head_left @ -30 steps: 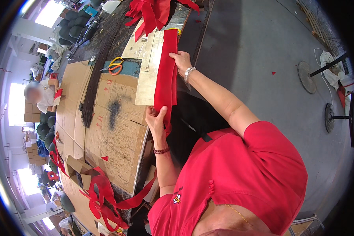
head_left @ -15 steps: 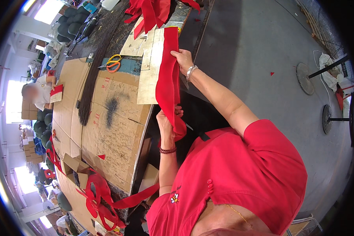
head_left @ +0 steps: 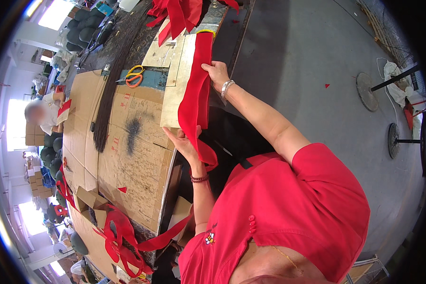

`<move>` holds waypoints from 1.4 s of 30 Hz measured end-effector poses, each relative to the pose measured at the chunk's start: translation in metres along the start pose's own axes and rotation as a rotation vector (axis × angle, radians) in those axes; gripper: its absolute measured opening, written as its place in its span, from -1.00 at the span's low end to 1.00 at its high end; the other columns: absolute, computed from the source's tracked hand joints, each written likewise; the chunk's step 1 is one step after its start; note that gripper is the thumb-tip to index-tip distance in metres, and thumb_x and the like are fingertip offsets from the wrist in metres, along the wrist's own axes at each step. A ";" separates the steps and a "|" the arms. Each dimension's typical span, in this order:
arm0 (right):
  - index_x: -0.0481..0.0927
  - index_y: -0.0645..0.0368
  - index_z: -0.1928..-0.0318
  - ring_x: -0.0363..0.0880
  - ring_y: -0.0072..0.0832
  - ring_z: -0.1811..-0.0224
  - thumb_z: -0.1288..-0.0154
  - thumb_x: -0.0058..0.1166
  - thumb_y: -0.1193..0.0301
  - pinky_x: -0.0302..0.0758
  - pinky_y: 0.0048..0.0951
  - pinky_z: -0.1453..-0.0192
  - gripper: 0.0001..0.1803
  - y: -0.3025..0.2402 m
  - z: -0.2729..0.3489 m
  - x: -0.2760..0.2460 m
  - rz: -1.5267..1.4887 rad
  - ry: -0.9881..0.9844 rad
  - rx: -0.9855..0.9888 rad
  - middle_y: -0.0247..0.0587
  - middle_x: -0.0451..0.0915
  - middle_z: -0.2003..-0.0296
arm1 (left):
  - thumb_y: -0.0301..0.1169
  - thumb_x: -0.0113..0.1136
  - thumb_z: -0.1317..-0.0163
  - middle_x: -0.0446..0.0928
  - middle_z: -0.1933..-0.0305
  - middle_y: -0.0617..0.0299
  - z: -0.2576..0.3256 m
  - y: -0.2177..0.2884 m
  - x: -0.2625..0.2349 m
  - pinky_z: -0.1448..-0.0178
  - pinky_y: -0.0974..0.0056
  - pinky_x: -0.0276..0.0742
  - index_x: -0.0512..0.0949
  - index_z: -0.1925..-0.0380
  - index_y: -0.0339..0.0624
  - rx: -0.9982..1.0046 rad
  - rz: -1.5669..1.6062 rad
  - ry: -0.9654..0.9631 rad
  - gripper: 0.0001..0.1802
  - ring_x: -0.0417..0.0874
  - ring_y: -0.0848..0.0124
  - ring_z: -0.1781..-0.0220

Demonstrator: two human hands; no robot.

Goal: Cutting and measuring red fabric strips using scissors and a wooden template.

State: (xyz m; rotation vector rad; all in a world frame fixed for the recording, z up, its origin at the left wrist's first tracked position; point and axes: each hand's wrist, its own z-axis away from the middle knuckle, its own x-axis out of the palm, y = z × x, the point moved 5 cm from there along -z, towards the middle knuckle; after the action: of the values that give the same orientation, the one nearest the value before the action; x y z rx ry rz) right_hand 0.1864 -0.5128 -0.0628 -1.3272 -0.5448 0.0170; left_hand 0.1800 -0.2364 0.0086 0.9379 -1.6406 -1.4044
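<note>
A long red fabric strip (head_left: pixel 192 97) runs along the right edge of a pale, flat board (head_left: pixel 174 106). A second red layer shows beside it on the right. My right hand (head_left: pixel 216 75) is closed on the strip's right edge, thumb on top. At the board's near end, my left hand (head_left: pixel 185 144) has the strip passing across it. One left finger stretches to the board's near left corner, while other fingers are partly hidden behind the fabric. Below my left hand, the strip's loose end hangs down in a fold.
Scissors (head_left: pixel 134 75) with yellow and orange handles lie on the cardboard-covered table (head_left: pixel 142 175), beside a bundle of thin dark rods (head_left: pixel 110 94). Red fabric pieces (head_left: pixel 177 16) are heaped at the far end; red strips (head_left: pixel 120 232) hang near left. Another person (head_left: pixel 47 113) works across the table.
The board's near end has swung slightly left. My left hand has shifted left and up, with a finger now stretched to the board's corner. The second red layer has come into view.
</note>
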 end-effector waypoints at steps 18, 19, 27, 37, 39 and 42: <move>0.64 0.45 0.34 0.63 -0.48 0.40 -0.08 0.20 0.45 0.50 -0.44 0.27 -0.77 -0.004 0.006 0.007 -0.091 -0.088 0.119 -0.10 0.67 0.42 | -0.49 0.43 0.05 -0.06 -0.46 0.07 -0.021 0.031 -0.018 -0.31 0.09 0.33 -0.12 -0.41 -0.10 0.252 -0.243 -0.062 0.11 0.23 0.20 -0.36; 0.64 0.45 0.33 0.63 -0.49 0.40 -0.08 0.20 0.46 0.50 -0.45 0.27 -0.77 -0.005 0.006 0.008 -0.063 -0.093 0.110 -0.11 0.67 0.41 | -0.49 0.43 0.05 -0.06 -0.46 0.07 -0.021 0.032 -0.019 -0.31 0.09 0.33 -0.12 -0.41 -0.10 0.212 -0.234 -0.049 0.11 0.23 0.20 -0.36; 0.64 0.44 0.32 0.64 -0.48 0.41 -0.09 0.19 0.47 0.52 -0.45 0.27 -0.78 -0.008 0.006 0.011 -0.126 -0.097 0.129 -0.11 0.68 0.40 | -0.48 0.43 0.04 0.09 -0.39 0.13 -0.017 0.038 -0.015 -0.28 0.13 0.36 0.03 -0.37 -0.09 0.283 -0.350 0.011 0.01 0.31 0.24 -0.29; 0.64 0.44 0.29 0.64 -0.47 0.32 -0.12 0.17 0.48 0.53 -0.45 0.20 -0.78 -0.016 0.014 0.014 -0.116 -0.123 0.179 -0.10 0.67 0.34 | -0.55 0.45 0.09 0.18 -0.32 0.16 -0.013 0.029 -0.019 -0.27 0.15 0.39 0.11 -0.33 -0.10 0.233 -0.136 0.019 -0.03 0.35 0.23 -0.26; 0.64 0.44 0.29 0.64 -0.47 0.32 -0.12 0.17 0.48 0.53 -0.44 0.19 -0.78 -0.018 0.015 0.015 -0.127 -0.129 0.187 -0.10 0.67 0.33 | -0.58 0.45 0.11 0.19 -0.32 0.16 -0.012 0.031 -0.019 -0.25 0.16 0.41 0.13 -0.32 -0.11 0.287 -0.200 0.040 -0.04 0.37 0.21 -0.24; 0.64 0.43 0.28 0.64 -0.47 0.31 -0.13 0.17 0.48 0.53 -0.44 0.19 -0.79 -0.020 0.016 0.015 -0.132 -0.139 0.194 -0.10 0.67 0.33 | -0.59 0.44 0.11 0.20 -0.31 0.15 -0.012 0.028 -0.020 -0.27 0.16 0.39 0.13 -0.32 -0.12 0.272 -0.217 0.051 -0.04 0.35 0.24 -0.26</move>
State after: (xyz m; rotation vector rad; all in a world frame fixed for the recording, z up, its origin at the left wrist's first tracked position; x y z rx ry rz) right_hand 0.1874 -0.4986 -0.0367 -1.1046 -0.7295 0.0528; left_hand 0.1979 -0.2202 0.0357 1.3309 -1.7621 -1.3034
